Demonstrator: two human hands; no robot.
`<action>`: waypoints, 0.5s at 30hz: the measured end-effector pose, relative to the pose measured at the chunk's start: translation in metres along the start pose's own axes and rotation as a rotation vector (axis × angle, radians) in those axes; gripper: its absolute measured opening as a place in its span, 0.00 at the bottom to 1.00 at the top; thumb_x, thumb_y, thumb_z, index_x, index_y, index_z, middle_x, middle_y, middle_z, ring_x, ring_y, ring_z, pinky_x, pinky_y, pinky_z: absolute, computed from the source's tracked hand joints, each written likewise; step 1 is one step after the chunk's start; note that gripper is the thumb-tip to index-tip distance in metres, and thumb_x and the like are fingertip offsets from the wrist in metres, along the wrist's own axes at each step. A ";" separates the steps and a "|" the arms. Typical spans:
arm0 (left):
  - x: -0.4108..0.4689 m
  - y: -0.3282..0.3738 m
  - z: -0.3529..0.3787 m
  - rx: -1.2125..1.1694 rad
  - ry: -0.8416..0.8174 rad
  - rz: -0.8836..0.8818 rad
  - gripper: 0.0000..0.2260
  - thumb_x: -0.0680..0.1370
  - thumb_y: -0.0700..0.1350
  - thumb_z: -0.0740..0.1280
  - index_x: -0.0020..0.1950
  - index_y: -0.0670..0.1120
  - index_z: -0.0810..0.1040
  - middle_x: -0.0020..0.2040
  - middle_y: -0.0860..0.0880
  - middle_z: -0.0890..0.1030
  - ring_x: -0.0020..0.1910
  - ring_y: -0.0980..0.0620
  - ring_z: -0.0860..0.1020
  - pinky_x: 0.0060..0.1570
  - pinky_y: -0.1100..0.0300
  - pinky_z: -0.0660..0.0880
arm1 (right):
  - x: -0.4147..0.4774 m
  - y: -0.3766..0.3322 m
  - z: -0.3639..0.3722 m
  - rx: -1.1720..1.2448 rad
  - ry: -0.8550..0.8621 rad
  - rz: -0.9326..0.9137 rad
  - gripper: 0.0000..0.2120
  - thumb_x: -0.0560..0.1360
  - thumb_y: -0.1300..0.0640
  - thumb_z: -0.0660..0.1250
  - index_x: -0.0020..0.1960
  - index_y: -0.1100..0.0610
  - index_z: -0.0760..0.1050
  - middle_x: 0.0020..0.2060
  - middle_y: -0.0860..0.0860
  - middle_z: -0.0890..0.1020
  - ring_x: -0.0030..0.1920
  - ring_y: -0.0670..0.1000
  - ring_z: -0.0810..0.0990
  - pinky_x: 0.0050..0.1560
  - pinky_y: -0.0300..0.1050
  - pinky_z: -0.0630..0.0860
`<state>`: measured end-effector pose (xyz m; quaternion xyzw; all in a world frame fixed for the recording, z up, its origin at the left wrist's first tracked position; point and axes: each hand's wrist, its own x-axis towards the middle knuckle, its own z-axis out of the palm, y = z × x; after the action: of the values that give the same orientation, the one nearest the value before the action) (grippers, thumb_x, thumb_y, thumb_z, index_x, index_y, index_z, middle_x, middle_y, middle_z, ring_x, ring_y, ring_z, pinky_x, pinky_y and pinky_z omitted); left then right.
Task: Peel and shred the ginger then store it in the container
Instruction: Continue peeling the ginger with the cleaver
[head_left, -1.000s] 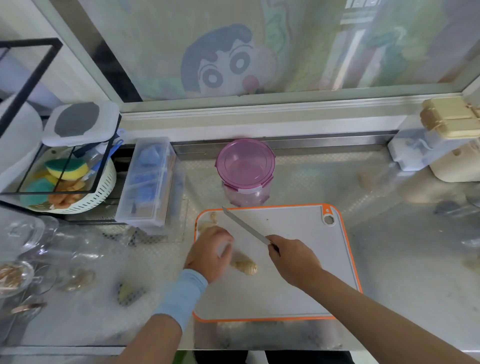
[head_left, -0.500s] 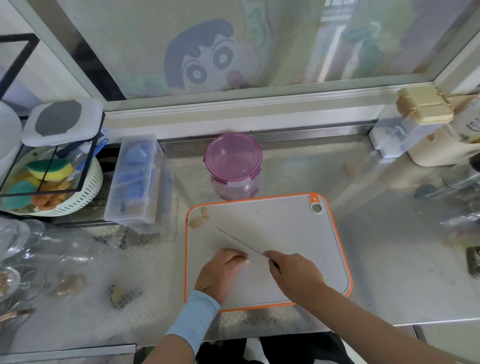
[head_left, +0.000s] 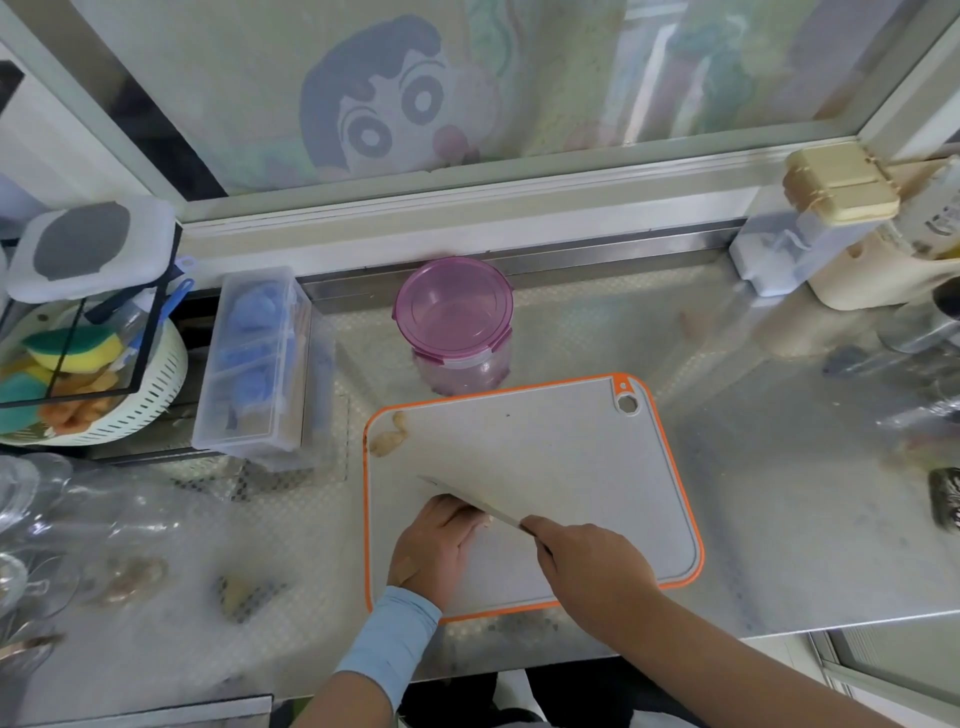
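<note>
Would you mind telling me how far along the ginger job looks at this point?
Some peeling looks done: scraps lie in the far left corner of the cutting board. In hand: the left hand holds the ginger, mostly hidden under it, while the right hand grips the knife, blade at that piece. Left: no shreds show on the board, and the purple-lidded container stands closed behind it, so shredding and storing remain.

Home kitchen: steel counter (head_left: 779, 519), chopping board (head_left: 571, 467), dish sponges (head_left: 62, 351), cartoon window sticker (head_left: 384, 104).
</note>
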<state>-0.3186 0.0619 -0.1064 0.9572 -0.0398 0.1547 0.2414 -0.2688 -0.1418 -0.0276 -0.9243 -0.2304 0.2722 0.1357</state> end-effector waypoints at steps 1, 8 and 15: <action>0.001 0.001 -0.001 -0.003 -0.002 0.000 0.10 0.76 0.45 0.63 0.47 0.47 0.85 0.48 0.49 0.83 0.52 0.52 0.76 0.43 0.61 0.78 | 0.001 -0.001 -0.001 0.001 0.000 0.007 0.16 0.84 0.50 0.50 0.70 0.43 0.65 0.39 0.49 0.80 0.39 0.55 0.79 0.37 0.49 0.75; 0.003 0.001 -0.004 -0.010 -0.030 -0.016 0.11 0.76 0.46 0.62 0.47 0.47 0.84 0.48 0.50 0.82 0.52 0.53 0.76 0.42 0.62 0.78 | 0.002 -0.003 -0.004 0.014 -0.030 0.038 0.15 0.84 0.51 0.50 0.67 0.42 0.67 0.37 0.49 0.79 0.38 0.55 0.79 0.37 0.51 0.78; 0.002 -0.001 -0.002 -0.020 -0.039 -0.025 0.11 0.77 0.47 0.62 0.46 0.47 0.84 0.48 0.51 0.82 0.50 0.53 0.76 0.43 0.63 0.78 | 0.007 -0.005 -0.010 -0.030 -0.063 0.023 0.15 0.83 0.54 0.50 0.65 0.47 0.69 0.38 0.50 0.80 0.37 0.54 0.80 0.40 0.52 0.81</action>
<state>-0.3174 0.0634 -0.1041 0.9580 -0.0339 0.1327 0.2520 -0.2597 -0.1354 -0.0208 -0.9198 -0.2280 0.2992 0.1115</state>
